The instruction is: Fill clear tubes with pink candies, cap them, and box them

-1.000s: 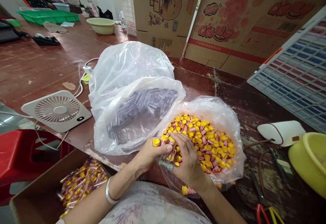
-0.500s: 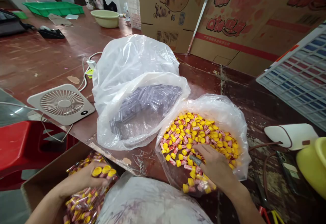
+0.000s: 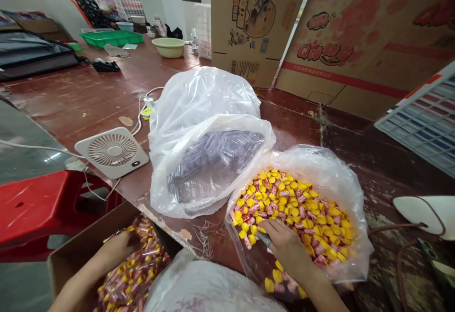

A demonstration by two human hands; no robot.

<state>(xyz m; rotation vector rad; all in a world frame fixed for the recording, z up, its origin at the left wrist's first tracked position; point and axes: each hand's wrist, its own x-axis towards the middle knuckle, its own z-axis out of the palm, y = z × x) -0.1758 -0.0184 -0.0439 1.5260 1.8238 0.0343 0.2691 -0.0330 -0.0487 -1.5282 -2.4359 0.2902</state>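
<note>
My right hand (image 3: 282, 243) reaches into a clear bag of yellow-capped pink pieces (image 3: 295, 198), fingers bent down among them; a grey wrap shows on one finger, and what the fingertips hold is hidden. At the lower left, my left hand (image 3: 122, 245) is over a cardboard box (image 3: 76, 248) filled with similar capped pieces (image 3: 133, 274); its fingers are turned down and hidden from view. Between and beyond the hands lies an open white plastic bag (image 3: 209, 94) with clear plastic tubes (image 3: 220, 151) inside.
A white fan (image 3: 113, 151) and red stool (image 3: 39, 208) are at left. Large cartons (image 3: 355, 42) stand behind, a white crate (image 3: 423, 118) at right. Green tray (image 3: 110, 38), yellow basin (image 3: 168, 48) and a seated person (image 3: 93, 6) are farther back.
My left hand, which held several capped pieces, is now lower in the box with none visible in it. My right hand has shifted left among the pieces. The view has tilted up and left.
</note>
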